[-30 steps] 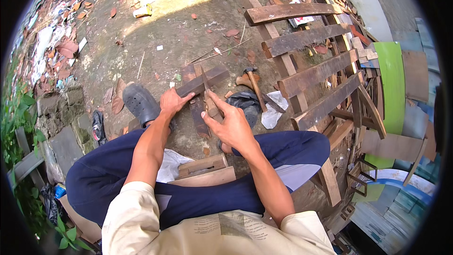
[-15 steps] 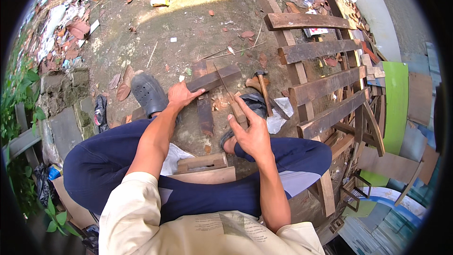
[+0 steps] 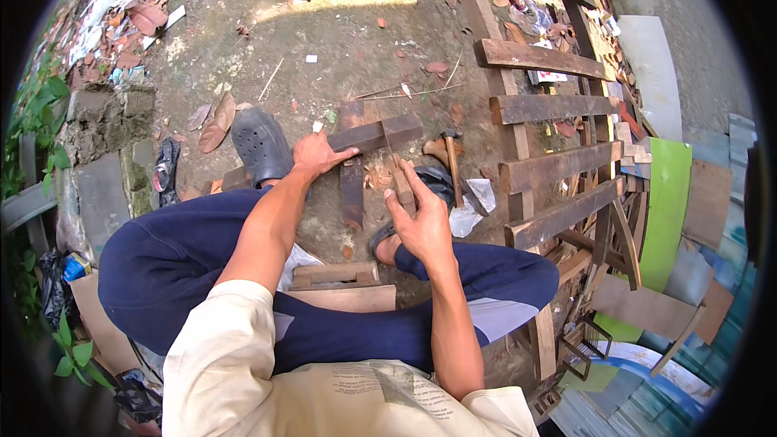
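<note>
A short dark wooden beam lies crosswise over another piece of wood on the ground. My left hand is closed on the beam's left end, its thumb stretched along the top. In my right hand is a handsaw with a wooden handle, gripped with the index finger along it. The thin saw blade reaches across the beam near its right end; whether its teeth are in the wood is too fine to tell. My left foot, in a dark grey clog, stands beside the left hand.
A hammer and a dark plastic bag lie right of the saw. A slatted wooden frame stretches along the right side. Before my lap sits a small wooden piece. Concrete blocks stand at left.
The saw has shifted a little, its blade now more upright and nearer the beam's right end. My left hand keeps its hold. The whole view has shifted slightly.
</note>
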{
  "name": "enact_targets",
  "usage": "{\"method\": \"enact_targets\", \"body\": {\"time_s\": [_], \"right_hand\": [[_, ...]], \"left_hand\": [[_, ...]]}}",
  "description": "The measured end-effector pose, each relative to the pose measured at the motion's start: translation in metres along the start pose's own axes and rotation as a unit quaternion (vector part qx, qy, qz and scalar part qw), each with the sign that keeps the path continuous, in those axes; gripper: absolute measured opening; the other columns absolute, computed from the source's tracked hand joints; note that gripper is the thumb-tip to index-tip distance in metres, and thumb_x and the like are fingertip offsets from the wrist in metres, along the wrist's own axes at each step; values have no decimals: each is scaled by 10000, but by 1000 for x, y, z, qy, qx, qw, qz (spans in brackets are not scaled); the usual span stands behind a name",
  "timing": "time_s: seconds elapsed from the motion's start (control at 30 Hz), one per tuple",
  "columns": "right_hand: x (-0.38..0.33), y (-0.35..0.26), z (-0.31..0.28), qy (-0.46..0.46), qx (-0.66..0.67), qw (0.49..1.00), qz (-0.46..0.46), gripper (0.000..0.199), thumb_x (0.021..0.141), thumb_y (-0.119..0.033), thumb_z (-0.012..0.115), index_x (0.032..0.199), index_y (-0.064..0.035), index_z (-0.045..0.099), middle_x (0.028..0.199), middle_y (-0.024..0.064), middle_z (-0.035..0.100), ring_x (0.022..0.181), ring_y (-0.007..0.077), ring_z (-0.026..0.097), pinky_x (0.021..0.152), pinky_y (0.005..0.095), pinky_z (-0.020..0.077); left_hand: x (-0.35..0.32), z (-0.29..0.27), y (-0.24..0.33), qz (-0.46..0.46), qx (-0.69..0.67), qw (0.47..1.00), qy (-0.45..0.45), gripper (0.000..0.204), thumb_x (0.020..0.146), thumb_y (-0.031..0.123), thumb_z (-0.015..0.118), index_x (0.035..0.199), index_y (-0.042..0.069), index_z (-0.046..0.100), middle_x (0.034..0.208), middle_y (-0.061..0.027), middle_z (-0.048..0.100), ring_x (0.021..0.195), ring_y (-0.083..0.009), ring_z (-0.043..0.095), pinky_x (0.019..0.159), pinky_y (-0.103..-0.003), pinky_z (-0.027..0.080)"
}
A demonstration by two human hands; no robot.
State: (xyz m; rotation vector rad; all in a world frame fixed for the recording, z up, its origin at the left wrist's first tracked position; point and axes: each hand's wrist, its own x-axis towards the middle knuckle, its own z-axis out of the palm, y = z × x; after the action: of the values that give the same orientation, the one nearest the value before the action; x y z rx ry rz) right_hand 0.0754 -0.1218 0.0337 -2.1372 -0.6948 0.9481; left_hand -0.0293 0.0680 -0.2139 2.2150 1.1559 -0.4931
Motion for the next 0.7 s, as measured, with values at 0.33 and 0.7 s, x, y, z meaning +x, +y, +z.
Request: {"method": "enact_targets", "body": {"time_s": [0.33, 0.7], "right_hand": [[-28, 10, -8, 24, -5, 999, -49, 573, 947, -134, 724, 1483, -25, 551, 1144, 283, 739, 1131, 350, 730, 915, 374, 567], [-63, 10, -15, -5, 25, 999, -31, 611, 939, -167, 727, 1507, -63, 527, 1167, 326, 698, 1122, 438, 681, 894, 411, 572]], "left_hand": [[2, 3, -5, 1, 12, 1000, -1, 1187, 718, 939, 605, 1311, -89, 625, 1117, -245, 744, 1083, -374, 720, 961, -473, 552], [3, 6, -7, 5, 13, 1000, 24, 1086, 731, 889, 649, 1214, -84, 677, 1110, -259, 742, 1061, -396, 726, 951, -479, 563]]}}
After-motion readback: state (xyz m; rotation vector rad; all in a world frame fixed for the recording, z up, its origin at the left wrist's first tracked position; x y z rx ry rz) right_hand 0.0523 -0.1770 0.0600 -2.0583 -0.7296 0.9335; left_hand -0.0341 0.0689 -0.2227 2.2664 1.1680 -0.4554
